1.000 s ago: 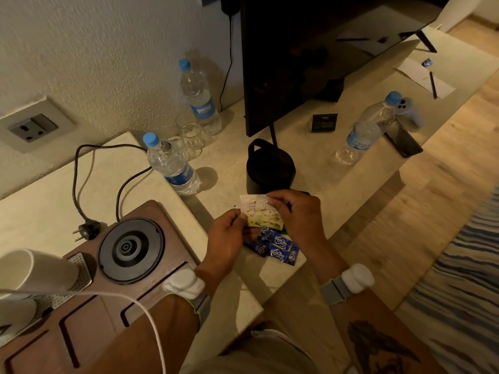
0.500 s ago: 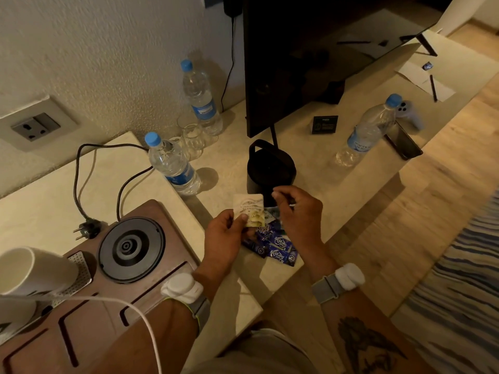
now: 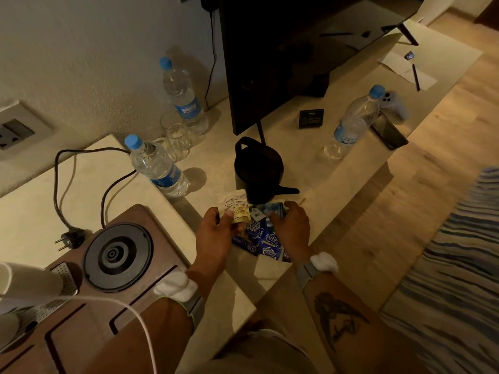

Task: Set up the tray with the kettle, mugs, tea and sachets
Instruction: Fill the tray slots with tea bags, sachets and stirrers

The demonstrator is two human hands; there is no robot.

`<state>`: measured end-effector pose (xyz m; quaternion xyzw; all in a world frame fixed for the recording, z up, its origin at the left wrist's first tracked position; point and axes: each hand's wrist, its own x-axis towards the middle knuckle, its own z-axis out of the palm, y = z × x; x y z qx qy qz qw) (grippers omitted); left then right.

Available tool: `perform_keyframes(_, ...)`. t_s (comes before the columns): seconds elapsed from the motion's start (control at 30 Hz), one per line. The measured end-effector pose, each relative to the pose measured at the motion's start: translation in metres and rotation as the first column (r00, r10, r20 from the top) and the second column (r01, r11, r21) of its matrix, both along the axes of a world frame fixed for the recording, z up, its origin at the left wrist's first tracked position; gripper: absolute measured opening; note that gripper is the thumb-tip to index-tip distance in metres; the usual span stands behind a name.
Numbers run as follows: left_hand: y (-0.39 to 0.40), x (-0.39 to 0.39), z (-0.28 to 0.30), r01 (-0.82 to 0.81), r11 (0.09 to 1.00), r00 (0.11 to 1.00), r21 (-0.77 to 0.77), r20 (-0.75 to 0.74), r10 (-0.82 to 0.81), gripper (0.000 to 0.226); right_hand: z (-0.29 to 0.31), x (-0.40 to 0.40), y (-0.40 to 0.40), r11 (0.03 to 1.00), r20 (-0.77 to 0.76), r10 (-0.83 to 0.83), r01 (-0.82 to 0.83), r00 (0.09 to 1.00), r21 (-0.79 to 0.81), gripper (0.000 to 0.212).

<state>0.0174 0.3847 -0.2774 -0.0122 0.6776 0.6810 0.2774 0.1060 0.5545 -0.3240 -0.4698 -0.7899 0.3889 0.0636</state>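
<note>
1. Left hand (image 3: 216, 233) pinches a cream paper tea sachet (image 3: 234, 209); right hand (image 3: 293, 225) grips a blue packet (image 3: 270, 209) above the blue sachet pile (image 3: 263, 242).
2. Black plastic kettle (image 3: 258, 172) stands off the brown wooden tray (image 3: 135, 314); its round base (image 3: 118, 254) sits bare.

Your left hand (image 3: 216, 233) pinches a cream tea sachet (image 3: 235, 209) whose print seems to read "TIMELESS BLENDS" under a small crest, though the lower line is partly hidden by your thumb and too blurred to read. The blue sachets (image 3: 266, 240) lying on the worktop (image 3: 310, 168) carry a white oval logo that may say "EveryDay", but it is soft. The blue labels on the water bottles (image 3: 162, 168) and the small black card (image 3: 311, 118) bear print too small to read.
</note>
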Motion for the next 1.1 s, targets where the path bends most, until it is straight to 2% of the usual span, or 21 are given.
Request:
perform_keyframes(0.17, -0.001, 0.001, 0.002, 0.015, 1.0, 1.0, -0.003, -0.016, -0.015, 0.017, 0.001, -0.017, 0.005, 0.998, 0.085, 0.033, -0.037, 0.996, 0.046, 0.061)
perform_keyframes(0.23, -0.001, 0.001, 0.003, 0.015, 1.0, 0.999, 0.003, -0.029, -0.014, 0.016, 0.002, -0.02, 0.006, 0.996, 0.111, 0.016, -0.026, 0.994, 0.088, 0.05)
perform_keyframes(0.33, -0.002, 0.001, 0.005, 0.013, 1.0, 0.999, 0.008, -0.035, -0.013, 0.013, -0.001, -0.017, 0.002, 0.993, 0.075, 0.009, -0.018, 0.997, 0.115, 0.026)
perform_keyframes(0.4, -0.003, 0.001, 0.005, 0.017, 1.0, 0.999, 0.005, -0.042, -0.017, 0.014, -0.004, -0.015, -0.001, 0.994, 0.047, -0.002, -0.003, 0.999, 0.113, 0.024)
perform_keyframes(0.5, -0.003, 0.001, 0.003, 0.021, 1.0, 0.999, -0.016, -0.047, -0.022, 0.016, -0.004, -0.015, -0.004, 0.992, 0.067, -0.017, 0.008, 0.998, 0.13, 0.037)
perform_keyframes(0.63, 0.0, 0.001, 0.003, 0.015, 1.0, 0.999, -0.005, -0.035, -0.015, 0.016, -0.005, -0.016, -0.011, 0.969, 0.289, 0.118, -0.174, 0.95, 0.175, 0.07)
perform_keyframes(0.7, 0.0, 0.0, 0.002, 0.013, 1.0, 0.999, -0.005, -0.036, -0.013, 0.016, -0.007, -0.018, -0.011, 0.964, 0.31, 0.136, -0.198, 0.941, 0.176, 0.078)
perform_keyframes(0.8, 0.0, 0.001, 0.002, 0.017, 1.0, 0.998, -0.012, -0.054, -0.018, 0.015, -0.007, -0.026, -0.007, 0.988, 0.261, 0.103, -0.128, 0.96, 0.081, 0.087)
perform_keyframes(0.87, -0.001, 0.001, 0.001, 0.018, 1.0, 0.998, -0.016, -0.059, -0.018, 0.015, -0.007, -0.031, -0.003, 0.995, 0.218, 0.091, -0.095, 0.972, 0.008, 0.084)
perform_keyframes(1.1, -0.003, 0.0, -0.001, 0.025, 0.999, 0.998, -0.024, -0.063, -0.026, 0.014, -0.004, -0.029, 0.005, 0.999, 0.0, 0.045, -0.045, 0.999, -0.005, 0.046)
